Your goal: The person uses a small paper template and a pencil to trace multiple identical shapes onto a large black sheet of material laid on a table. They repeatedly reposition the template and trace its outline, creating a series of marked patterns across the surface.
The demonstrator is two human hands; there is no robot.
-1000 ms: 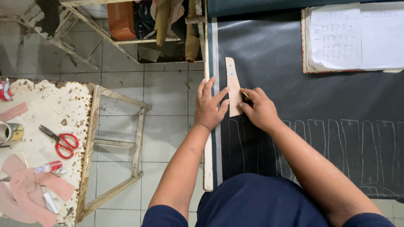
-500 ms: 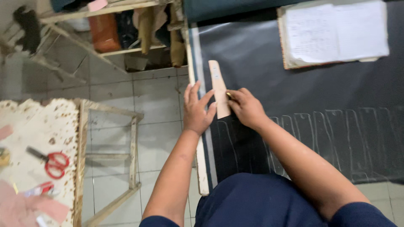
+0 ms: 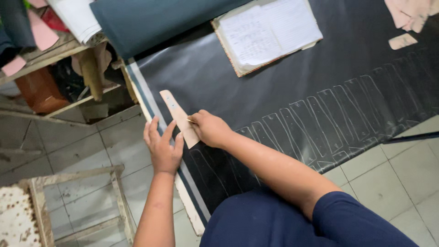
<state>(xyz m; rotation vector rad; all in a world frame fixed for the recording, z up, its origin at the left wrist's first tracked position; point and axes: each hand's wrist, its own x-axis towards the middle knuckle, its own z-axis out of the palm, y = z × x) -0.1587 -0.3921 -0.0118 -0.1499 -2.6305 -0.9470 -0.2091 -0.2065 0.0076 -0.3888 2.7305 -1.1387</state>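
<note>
A long tan cardboard template (image 3: 176,113) lies on a sheet of black leather (image 3: 292,87) near its left edge. My left hand (image 3: 161,146) presses flat on the template's lower end, fingers spread. My right hand (image 3: 209,128) is closed around a thin marking pen, whose tip touches the template's right edge. A row of several traced white outlines (image 3: 329,119) of the same shape runs to the right across the leather.
An open notebook (image 3: 267,32) lies on the leather at the top. A dark green roll (image 3: 151,20) sits above the sheet's corner. Tan cut pieces (image 3: 409,18) lie at top right. A wooden frame (image 3: 77,201) stands on the tiled floor at lower left.
The view has swung to the right and tilted, so the table with the scissors has left the frame. Both hands stay on the template at the same place.
</note>
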